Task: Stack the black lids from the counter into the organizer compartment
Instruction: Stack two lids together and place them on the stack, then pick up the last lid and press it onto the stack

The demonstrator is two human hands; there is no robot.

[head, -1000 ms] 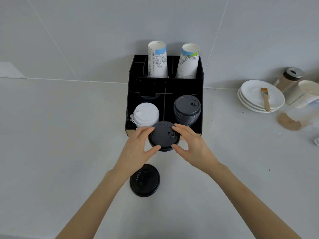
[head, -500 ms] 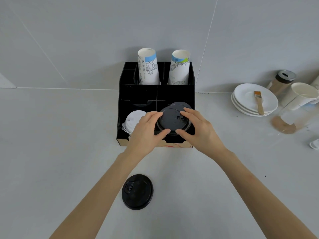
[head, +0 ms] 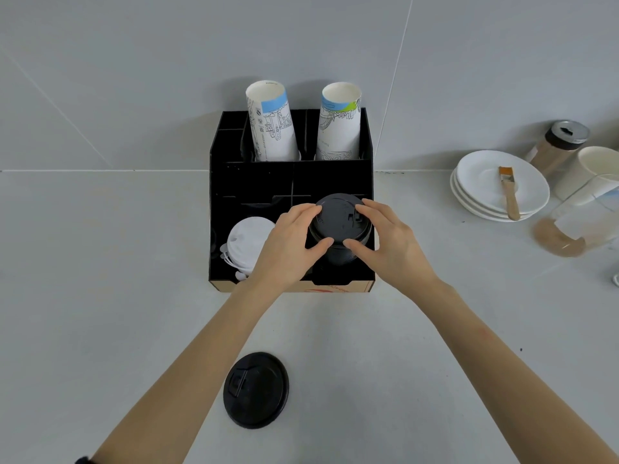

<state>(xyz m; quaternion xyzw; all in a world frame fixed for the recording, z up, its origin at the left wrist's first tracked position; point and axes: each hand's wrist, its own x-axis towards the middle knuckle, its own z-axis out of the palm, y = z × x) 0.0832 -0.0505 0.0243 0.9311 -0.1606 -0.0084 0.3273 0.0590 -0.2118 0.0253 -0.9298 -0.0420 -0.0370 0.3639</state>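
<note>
Carried lid: moved since a second ago from above the organizer's front edge to directly over the front right compartment, now resting on or just above the black lid stack there; whether fully seated cannot be told; judged: placement step nearly done, release to follow.

Appearance: round, matte black plastic, raised rim, sip tab moulded on top toward its right side; level, roughly aligned with the stack beneath.

Left hand: thumb and forefinger pinching the lid's left rim, remaining fingers curled loosely; right hand: thumb and forefinger pinching the right rim, fingers slightly spread; both thumbs meet near the lid's front edge.

Second black lid: lying flat on the counter between the forearms, well apart from the organizer; untouched; judged: next item to stack, one remaining in view.

Organizer: black, compartmented, set against the wall; front left compartment holds a white lid stack, just beside the left hand; back row holds two printed paper cup stacks, left and right, upright with a slight tilt.

Periphery, right of counter: white plates stacked, a small brush laid on top; a shaker jar with metal cap behind them; a clear pitcher, partly cut off by the frame.
</note>
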